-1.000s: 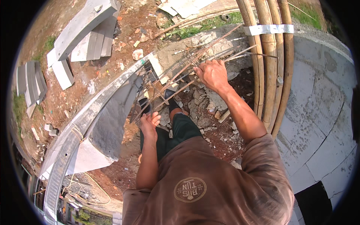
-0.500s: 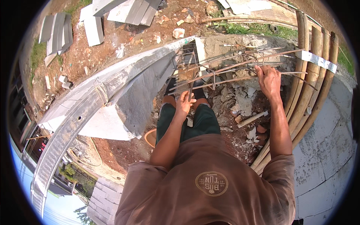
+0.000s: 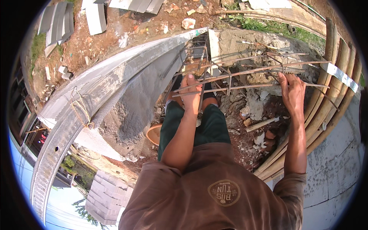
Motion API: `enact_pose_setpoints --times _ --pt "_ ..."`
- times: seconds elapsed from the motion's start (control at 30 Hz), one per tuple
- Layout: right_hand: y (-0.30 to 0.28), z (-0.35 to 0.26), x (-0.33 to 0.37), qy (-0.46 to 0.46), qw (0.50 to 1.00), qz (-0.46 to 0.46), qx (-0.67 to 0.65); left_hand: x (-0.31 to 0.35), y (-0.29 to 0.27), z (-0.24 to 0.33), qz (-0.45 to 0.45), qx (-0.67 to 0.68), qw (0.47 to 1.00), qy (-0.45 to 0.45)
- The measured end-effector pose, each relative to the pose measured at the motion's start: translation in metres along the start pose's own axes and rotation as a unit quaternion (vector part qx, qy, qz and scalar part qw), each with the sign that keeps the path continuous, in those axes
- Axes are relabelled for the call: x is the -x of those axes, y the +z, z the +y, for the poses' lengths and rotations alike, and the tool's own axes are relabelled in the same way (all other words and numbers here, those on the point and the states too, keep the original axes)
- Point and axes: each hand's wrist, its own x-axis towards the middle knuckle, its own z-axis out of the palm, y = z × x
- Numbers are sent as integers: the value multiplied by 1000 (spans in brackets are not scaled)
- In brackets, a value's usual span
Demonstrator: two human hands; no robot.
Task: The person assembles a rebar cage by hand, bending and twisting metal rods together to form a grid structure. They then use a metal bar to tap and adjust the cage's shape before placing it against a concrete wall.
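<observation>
A slim rebar cage (image 3: 251, 87) of rusty long bars and bent stirrups lies across in front of me, above my legs. My left hand (image 3: 190, 92) is closed around its left end, thumb up, with bar ends sticking out past the fingers. My right hand (image 3: 293, 92) grips the cage near its right end, beside a stirrup, fingers curled over a lower bar. Behind my left hand, more upright rebar (image 3: 201, 57) stands in the gap between a grey concrete form and a pale board. Part of each grip is hidden by the fingers.
A curved metal channel (image 3: 57, 149) with a wire loop (image 3: 82, 109) runs along the left. Bundled bamboo poles (image 3: 332, 88) stand at the right, close to the cage's end. Rubble and a wooden stick (image 3: 262, 124) lie below; an orange-rimmed bowl (image 3: 153, 134) is by my leg.
The rebar cage and my right hand have shifted right and slightly down in view. My left hand has risen and closed around the cage's left end.
</observation>
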Motion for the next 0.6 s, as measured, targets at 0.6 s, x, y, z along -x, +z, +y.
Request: enact_pose_setpoints --times 0.6 --pt "10 -21 -10 78 994 5 -71 -33 9 -10 -52 203 967 -145"
